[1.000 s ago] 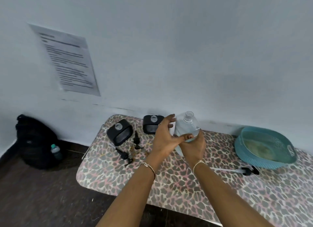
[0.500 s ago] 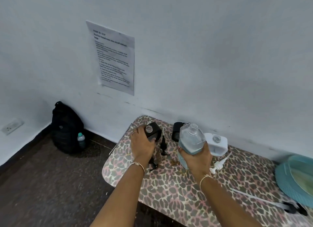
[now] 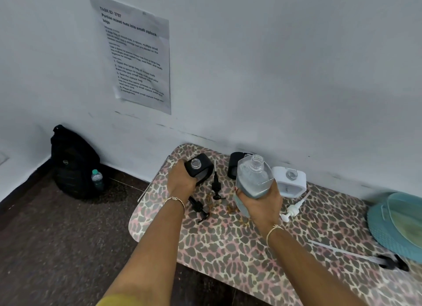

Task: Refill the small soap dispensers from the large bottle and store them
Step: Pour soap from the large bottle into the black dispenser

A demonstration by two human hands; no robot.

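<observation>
large bottle (image 3: 253, 180) was held upright, uncapped, over the counter (image 3: 228, 248) | right grip (image 3: 260, 205) clasped its lower half | left grip (image 3: 181, 180) clasped an open black dispenser (image 3: 198, 168), left of the bottle | white dispenser (image 3: 290, 181) stood just right of the bottle

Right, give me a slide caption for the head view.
Left hand grips an uncapped black dispenser; right hand holds the open large bottle, at a leopard-print table.

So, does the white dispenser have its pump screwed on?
No, the neck of the white dispenser is open, and a white pump lies on the table beside it.
</observation>
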